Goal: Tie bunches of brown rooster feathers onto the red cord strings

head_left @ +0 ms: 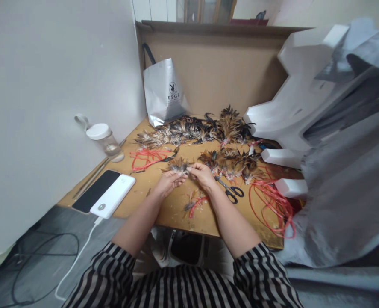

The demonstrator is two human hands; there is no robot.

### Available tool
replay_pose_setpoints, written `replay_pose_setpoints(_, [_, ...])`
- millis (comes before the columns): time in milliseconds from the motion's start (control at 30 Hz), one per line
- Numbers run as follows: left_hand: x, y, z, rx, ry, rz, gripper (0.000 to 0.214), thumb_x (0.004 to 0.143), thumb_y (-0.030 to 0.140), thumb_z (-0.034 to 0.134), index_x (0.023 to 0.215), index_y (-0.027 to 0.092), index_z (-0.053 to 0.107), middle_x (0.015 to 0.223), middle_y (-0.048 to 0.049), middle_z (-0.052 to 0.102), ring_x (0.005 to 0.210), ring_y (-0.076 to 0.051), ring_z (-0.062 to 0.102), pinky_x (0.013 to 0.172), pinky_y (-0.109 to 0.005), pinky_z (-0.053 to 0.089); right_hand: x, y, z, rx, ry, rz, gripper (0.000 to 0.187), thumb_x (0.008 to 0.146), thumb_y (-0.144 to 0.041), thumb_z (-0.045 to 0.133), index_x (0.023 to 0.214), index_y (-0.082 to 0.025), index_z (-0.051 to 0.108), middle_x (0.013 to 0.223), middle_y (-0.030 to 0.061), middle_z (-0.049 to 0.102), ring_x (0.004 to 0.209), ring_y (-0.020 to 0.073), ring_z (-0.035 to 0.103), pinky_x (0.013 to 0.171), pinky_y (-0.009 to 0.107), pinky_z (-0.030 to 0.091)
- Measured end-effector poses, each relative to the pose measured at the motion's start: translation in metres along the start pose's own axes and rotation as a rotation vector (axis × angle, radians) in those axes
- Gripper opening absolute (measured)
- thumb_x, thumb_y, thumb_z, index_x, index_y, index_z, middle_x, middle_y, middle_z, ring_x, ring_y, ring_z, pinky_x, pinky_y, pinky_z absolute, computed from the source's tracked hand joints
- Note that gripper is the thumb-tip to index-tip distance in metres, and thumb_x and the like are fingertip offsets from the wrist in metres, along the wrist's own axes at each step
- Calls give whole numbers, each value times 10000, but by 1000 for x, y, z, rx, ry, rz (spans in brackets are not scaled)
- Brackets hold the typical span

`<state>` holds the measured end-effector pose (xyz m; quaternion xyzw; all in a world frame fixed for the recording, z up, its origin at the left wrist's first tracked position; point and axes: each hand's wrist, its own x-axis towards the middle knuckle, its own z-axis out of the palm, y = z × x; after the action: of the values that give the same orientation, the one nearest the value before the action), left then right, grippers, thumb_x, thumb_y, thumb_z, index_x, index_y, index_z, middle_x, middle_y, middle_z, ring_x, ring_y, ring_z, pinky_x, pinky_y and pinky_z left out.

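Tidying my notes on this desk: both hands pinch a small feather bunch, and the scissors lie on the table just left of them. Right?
Not quite: the head view shows the scissors lying on the table just right of the hands, beside the right hand. The left hand and right hand do pinch the feather bunch.

One feather tuft (178,164), one pair of scissors (230,190), one phone (95,190), one power bank (113,195), one lidded jar (105,141), one silver bag (165,92).
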<state>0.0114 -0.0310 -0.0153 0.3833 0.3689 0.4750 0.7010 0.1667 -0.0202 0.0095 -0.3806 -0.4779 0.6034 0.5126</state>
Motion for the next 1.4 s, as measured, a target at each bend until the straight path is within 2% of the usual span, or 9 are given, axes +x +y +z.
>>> replay_pose_setpoints(167, [-1, 2, 1, -24, -14, 0, 251, 667, 212, 663, 884, 90, 633, 881, -113, 669, 628, -86, 611, 530, -148, 439, 1, 3, -1, 7, 25, -1, 322, 551, -381, 707, 554, -169, 465, 431, -67, 443, 388, 50, 332, 428, 208, 223])
replay_pose_setpoints(433, [-1, 0, 1, -32, -60, 11, 214, 667, 217, 668, 836, 89, 643, 796, -81, 670, 575, -59, 587, 524, -132, 444, 0, 3, 3, -13, 20, 13, 333, 551, -404, 697, 553, -174, 456, 421, -69, 442, 378, 52, 323, 419, 211, 215])
replay_pose_setpoints(767, [-1, 2, -2, -98, -110, -32, 234, 687, 188, 648, 904, 100, 633, 840, -84, 666, 581, -54, 588, 522, -120, 451, -2, -1, 7, -83, 72, 4, 314, 513, -384, 708, 554, -179, 475, 459, -69, 469, 429, 59, 351, 444, 206, 230])
replay_pose_setpoints(900, [-2, 2, -1, -85, -90, -29, 217, 677, 179, 655, 877, 97, 637, 820, -80, 664, 576, -46, 578, 531, -118, 449, -1, -1, 7, -68, 74, 4, 313, 508, -398, 708, 567, -175, 496, 478, -61, 487, 422, 55, 347, 432, 203, 234])
replay_pose_setpoints(1033, [0, 1, -1, -67, -44, 24, 203, 656, 197, 673, 825, 86, 647, 805, -82, 664, 600, -55, 579, 559, -134, 454, 1, 2, 3, -36, 90, 16, 319, 554, -438, 679, 680, -165, 572, 476, -54, 480, 395, 51, 343, 404, 202, 232])
replay_pose_setpoints(1233, [4, 1, -1, 28, 89, 122, 235, 618, 267, 694, 766, 88, 657, 753, -86, 663, 594, -80, 577, 575, -175, 455, 4, 10, 0, -51, 111, 161, 347, 539, -462, 688, 586, -163, 519, 417, -60, 430, 350, 37, 304, 364, 193, 180])
replay_pose_setpoints(1400, [3, -1, 3, 154, 84, 127, 290, 582, 319, 711, 746, 87, 656, 689, -87, 661, 566, -104, 576, 552, -208, 453, 5, 16, 1, -44, 98, 155, 344, 524, -455, 692, 584, -164, 520, 409, -63, 430, 348, 39, 293, 366, 194, 167])
